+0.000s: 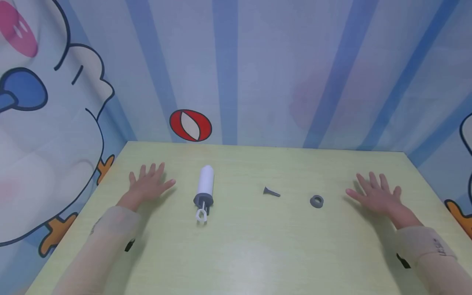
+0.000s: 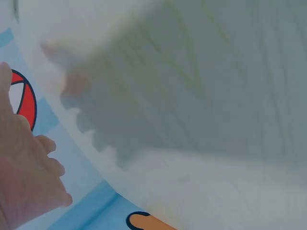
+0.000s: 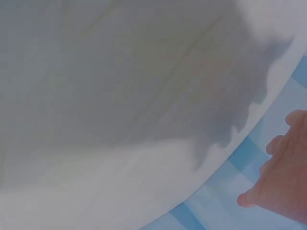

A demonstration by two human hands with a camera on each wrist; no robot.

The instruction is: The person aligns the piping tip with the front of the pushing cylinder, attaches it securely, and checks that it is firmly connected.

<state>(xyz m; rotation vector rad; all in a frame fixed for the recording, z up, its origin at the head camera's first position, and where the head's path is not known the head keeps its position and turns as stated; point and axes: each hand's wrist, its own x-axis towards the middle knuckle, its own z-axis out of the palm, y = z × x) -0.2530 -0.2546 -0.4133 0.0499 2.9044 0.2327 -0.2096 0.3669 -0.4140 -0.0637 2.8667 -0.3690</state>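
My left hand, fingers spread, is over the left side of the table and holds nothing. Just right of it lies a white hand pump with a grey collar and a pale handle end pointing towards me. A small grey cone-shaped nozzle lies near the middle. Farther right is a grey ring. Beyond the ring, my right hand is spread too, with nothing in it. Each wrist view shows its hand, the left and the right, apart from the tabletop, above a broad shadow.
The pale wooden table ends at a blue striped curtain behind it. Cartoon figures are printed on the cloth, with a large white one on the left. A red and white oval is printed just above the back edge.
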